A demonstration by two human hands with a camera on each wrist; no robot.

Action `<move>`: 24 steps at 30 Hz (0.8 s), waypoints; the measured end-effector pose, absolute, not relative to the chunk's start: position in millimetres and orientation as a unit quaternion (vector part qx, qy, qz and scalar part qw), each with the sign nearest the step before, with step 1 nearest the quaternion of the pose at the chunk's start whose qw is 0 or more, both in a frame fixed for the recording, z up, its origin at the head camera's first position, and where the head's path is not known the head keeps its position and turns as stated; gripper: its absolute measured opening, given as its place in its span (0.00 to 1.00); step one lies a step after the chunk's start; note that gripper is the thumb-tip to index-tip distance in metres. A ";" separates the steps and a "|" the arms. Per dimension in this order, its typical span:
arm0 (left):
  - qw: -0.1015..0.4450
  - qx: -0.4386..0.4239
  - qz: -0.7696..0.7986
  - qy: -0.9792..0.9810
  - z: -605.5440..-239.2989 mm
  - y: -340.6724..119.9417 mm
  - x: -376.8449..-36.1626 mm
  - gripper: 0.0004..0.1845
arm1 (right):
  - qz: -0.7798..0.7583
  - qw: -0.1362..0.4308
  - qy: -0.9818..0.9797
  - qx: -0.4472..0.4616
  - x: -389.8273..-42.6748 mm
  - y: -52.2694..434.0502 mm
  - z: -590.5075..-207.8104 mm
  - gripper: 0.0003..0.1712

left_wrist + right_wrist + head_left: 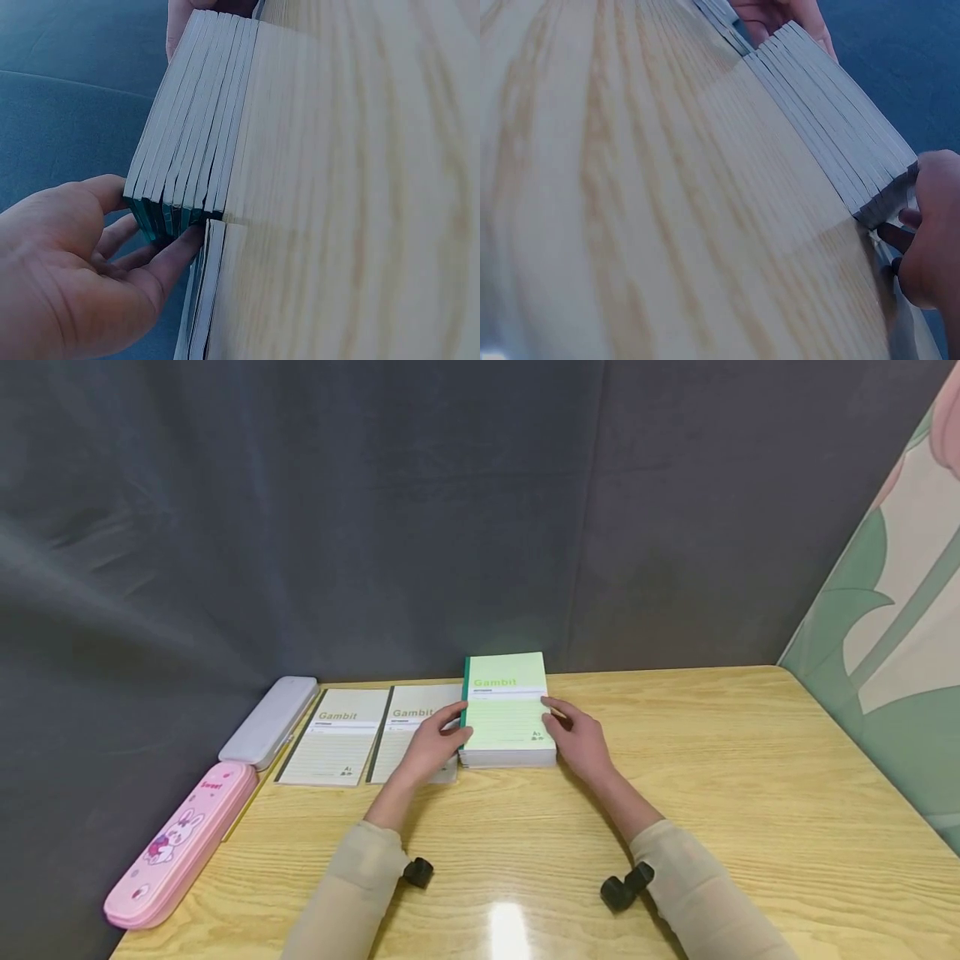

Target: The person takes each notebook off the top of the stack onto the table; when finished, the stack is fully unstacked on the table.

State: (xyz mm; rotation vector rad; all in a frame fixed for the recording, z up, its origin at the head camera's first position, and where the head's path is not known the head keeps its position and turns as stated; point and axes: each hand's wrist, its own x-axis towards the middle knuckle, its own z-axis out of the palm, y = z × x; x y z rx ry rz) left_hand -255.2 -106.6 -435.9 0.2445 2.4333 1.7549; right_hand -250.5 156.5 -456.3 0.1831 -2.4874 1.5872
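Observation:
A thick stack of notebooks (507,714) lies flat near the back of the table, its top cover pale green with a dark green spine. My left hand (433,742) holds the stack's spine side, thumb near the upper edge and fingers spread down the spines in the left wrist view. On the opposite side, my right hand (579,739) holds the stack, thumb at the upper corner and fingers lower down in the right wrist view. Left of the stack lie two grey-covered notebooks (330,743), side by side. The left hand and forearm partly cover the nearer one.
Along the table's left edge lie a pink pencil case (180,852) with a rabbit picture and a pale grey case (270,720). A thin yellow pencil-like stick (247,806) lies beside them. Behind the wooden table (712,760) hangs a dark curtain (450,518).

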 end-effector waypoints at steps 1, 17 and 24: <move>0.066 0.080 0.582 0.807 -435.8 -106.3 -255.0 0.29 | 0.534 0.094 -0.838 0.061 -250.2 156.7 -456.2 0.24; 0.076 0.087 0.570 0.813 -438.1 -107.7 -256.6 0.30 | 0.554 0.081 -0.828 0.036 -254.4 155.7 -458.8 0.26; 0.086 0.088 0.542 0.831 -438.0 -107.1 -258.5 0.30 | 0.586 0.083 -0.806 0.017 -254.7 157.7 -458.5 0.24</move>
